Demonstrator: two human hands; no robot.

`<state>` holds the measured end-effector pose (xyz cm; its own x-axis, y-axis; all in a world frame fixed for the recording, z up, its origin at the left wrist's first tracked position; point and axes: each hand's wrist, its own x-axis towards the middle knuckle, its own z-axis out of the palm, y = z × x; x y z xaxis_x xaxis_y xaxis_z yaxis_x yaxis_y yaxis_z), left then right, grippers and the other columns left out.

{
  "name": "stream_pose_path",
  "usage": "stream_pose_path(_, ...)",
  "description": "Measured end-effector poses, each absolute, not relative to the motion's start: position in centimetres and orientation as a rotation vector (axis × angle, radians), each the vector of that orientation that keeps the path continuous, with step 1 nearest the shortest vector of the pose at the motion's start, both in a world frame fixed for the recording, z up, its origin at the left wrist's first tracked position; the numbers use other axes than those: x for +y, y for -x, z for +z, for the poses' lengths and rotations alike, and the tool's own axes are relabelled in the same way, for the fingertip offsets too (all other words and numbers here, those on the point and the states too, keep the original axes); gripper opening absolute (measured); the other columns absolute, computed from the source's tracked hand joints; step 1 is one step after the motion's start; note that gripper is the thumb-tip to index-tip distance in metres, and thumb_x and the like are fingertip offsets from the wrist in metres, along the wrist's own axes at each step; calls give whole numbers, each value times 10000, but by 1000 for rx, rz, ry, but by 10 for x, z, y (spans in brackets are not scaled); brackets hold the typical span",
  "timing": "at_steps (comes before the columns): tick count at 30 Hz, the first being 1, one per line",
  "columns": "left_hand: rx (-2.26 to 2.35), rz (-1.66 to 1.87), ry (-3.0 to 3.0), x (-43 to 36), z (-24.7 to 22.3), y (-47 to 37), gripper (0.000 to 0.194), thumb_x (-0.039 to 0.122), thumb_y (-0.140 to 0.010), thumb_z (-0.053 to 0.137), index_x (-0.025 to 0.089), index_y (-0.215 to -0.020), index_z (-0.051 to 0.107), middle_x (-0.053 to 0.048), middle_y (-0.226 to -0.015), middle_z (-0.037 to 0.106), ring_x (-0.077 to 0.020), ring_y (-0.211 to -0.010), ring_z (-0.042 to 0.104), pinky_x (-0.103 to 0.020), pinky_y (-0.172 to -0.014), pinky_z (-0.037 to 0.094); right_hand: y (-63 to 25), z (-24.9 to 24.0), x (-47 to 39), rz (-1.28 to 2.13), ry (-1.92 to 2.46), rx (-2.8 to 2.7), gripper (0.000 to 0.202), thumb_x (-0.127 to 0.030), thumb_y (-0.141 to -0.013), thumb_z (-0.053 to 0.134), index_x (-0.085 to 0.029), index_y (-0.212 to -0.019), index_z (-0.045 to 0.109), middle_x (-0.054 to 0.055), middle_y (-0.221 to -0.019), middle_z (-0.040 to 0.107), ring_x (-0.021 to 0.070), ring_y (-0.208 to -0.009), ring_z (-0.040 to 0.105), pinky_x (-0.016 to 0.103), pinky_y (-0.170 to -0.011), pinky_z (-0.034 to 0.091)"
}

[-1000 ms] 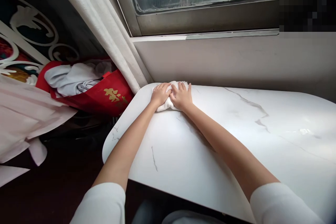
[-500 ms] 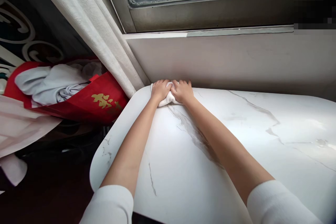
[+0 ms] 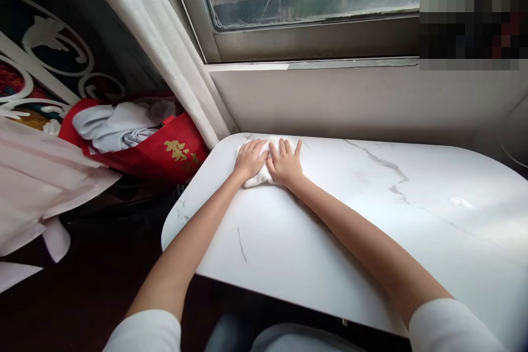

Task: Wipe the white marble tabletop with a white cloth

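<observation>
A white cloth (image 3: 260, 177) lies on the white marble-patterned table (image 3: 284, 242), close to the far edge by the wall. My left hand (image 3: 250, 158) rests flat on the cloth's left part, fingers stretched forward and lying side by side. On the right part, my right hand (image 3: 285, 162) presses down with its fingers spread. The two thumbs are close together over the middle of the cloth. Both palms hide much of it. Its front edge shows between and below the hands.
Left of the table stands a red bag (image 3: 187, 146) with light grey fabric (image 3: 119, 124) inside. A white curtain (image 3: 152, 27) hangs by the window frame (image 3: 322, 44). Pale pink cloth (image 3: 45, 181) drapes at the far left. The table's near edge crosses below my arms.
Both hands have drawn back slightly from the far edge with the cloth. My right fingers, earlier curled at the edge, are now spread flat. The view has shifted, showing the table's near edge.
</observation>
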<state>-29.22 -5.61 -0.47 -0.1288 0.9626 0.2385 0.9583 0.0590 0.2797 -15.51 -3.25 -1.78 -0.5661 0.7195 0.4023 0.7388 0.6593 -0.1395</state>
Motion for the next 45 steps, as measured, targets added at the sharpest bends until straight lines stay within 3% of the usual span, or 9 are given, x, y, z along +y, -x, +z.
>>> stream_pose_path(5,2256,542,-2107,-126,-5,274,429,324,-946,346,233,-1345,474,-44,-1444,462,-206,-1358,361,-402,-1149,242,133,-12,-108,-82,1110,-2463,546,-296,-939,340,-11,-1400,399,285,-1406,424,403,-1314,344,704,-1054,12)
stream_pose_path(12,2224,482,-2149,-231,-2,265,480,349,-954,272,187,-1371,448,-75,-1453,446,-223,-1373,335,-435,-1148,255,119,3,-199,17,1013,-2627,620,-338,-912,393,33,-1408,381,313,-1391,431,433,-1302,377,667,-1089,90)
stream_pose_path(15,2223,474,-2148,-265,-2,273,488,356,-952,260,223,-1395,413,-61,-1460,436,-223,-1374,335,-452,-1142,271,121,7,-224,98,869,-2684,620,-323,-920,377,70,-1400,373,293,-1422,404,402,-1373,279,608,-1131,97)
stream_pose_path(20,2185,470,-2147,-283,0,298,501,366,-947,239,218,-1393,413,-74,-1456,436,-229,-1371,338,-447,-1153,253,138,19,-233,470,816,-2762,644,-353,-936,336,30,-1452,285,287,-1514,214,414,-1424,84,686,-1080,98)
stream_pose_path(25,2197,430,-2109,-250,2,334,510,370,-937,224,175,-1359,433,-88,-1436,452,-215,-1347,361,-412,-1148,259,182,22,-198,710,947,-2744,650,-380,-935,335,-17,-1469,258,295,-1528,164,415,-1425,77,690,-1068,48)
stream_pose_path(28,2260,421,-2064,-215,3,351,509,343,-934,231,132,-1350,434,-110,-1434,448,-212,-1340,365,-391,-1145,250,207,14,-168,585,962,-2641,601,-352,-939,313,-34,-1448,302,272,-1521,223,385,-1426,124,644,-1092,28)
stream_pose_path(33,2275,490,-1981,-151,1,367,481,343,-959,228,169,-1347,449,-74,-1441,446,-205,-1332,368,-380,-1137,248,229,0,-113,426,1021,-2534,549,-297,-919,328,-52,-1410,354,238,-1502,297,349,-1406,200,604,-1106,41)
stream_pose_path(38,2215,606,-2029,-94,-8,380,464,323,-977,209,187,-1328,479,-57,-1411,481,-184,-1314,387,-352,-1138,235,239,-4,-61,408,1050,-2474,495,-285,-906,310,-72,-1337,429,215,-1472,359,333,-1388,248,619,-1097,74)
stream_pose_path(45,2127,655,-2092,-24,-15,393,442,318,-975,229,205,-1301,505,-44,-1376,514,-185,-1290,412,-354,-1122,256,249,-5,-9,377,1183,-2439,477,-269,-913,260,-74,-1323,407,210,-1471,346,332,-1394,228,641,-1092,62)
